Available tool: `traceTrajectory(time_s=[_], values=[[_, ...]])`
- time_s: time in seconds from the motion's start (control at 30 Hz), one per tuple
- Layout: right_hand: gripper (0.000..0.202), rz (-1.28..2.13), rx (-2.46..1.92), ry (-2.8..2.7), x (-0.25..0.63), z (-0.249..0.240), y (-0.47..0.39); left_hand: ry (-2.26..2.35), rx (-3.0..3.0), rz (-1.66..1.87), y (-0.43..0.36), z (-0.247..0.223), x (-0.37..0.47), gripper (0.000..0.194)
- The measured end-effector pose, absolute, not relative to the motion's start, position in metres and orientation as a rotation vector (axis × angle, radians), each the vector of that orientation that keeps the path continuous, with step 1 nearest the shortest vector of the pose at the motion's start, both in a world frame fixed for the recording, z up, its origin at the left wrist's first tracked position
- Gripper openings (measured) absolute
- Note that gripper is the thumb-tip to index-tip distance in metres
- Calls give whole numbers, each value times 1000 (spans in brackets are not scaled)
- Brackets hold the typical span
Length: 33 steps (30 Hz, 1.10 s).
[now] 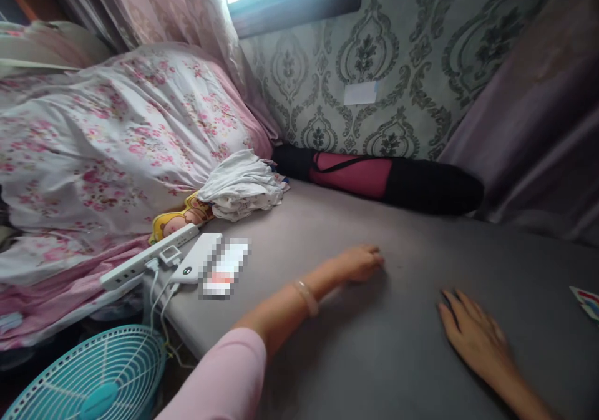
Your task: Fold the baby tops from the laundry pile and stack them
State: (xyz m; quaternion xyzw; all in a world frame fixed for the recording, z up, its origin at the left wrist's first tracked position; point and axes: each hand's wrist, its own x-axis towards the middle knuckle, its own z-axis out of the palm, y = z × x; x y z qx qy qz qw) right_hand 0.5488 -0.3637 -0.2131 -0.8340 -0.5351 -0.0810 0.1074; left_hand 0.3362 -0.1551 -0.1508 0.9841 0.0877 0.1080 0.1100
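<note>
Across the grey sheet point(337, 339) reaches my left arm, in a pink sleeve with a pale bangle at the wrist. My left hand point(360, 263) is low over the sheet or touching it, its fingers curled together; whatever they may hold is hidden. My right hand point(480, 336) lies palm down on the sheet to the right, fingers stretched out and nothing in them. Nearest to my left hand, on its left, are a blurred-out flat rectangle point(227, 269) and a white power bank point(200, 258) with a cable plugged in.
A white power strip point(150, 258) with plugs runs along the left edge, near crumpled white cloth point(243, 186) and a yellow cartoon item point(175, 223). A turquoise fan point(98, 376) stands below. Against the patterned wall lies a black-and-pink long bag point(355, 173). A colourful card point(586, 301) is far right.
</note>
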Motion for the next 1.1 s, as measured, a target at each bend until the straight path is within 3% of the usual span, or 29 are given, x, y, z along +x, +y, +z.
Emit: traceTrajectory(time_s=[0.3, 0.57, 0.8, 1.1], values=[[72, -305, -2435, -1582, 548, -216, -364, 1184, 2669, 882, -31, -100, 143, 21], [66, -357, -2375, -1609, 552, -219, -365, 2124, 2357, 940, 8, -72, 25, 30], [68, -357, -2397, -1624, 550, -217, -364, 2374, 2279, 745, 20, -76, -6, 43], [68, -314, -2476, -1612, 545, -213, -365, 2382, 2158, 639, 22, -68, -7, 39]])
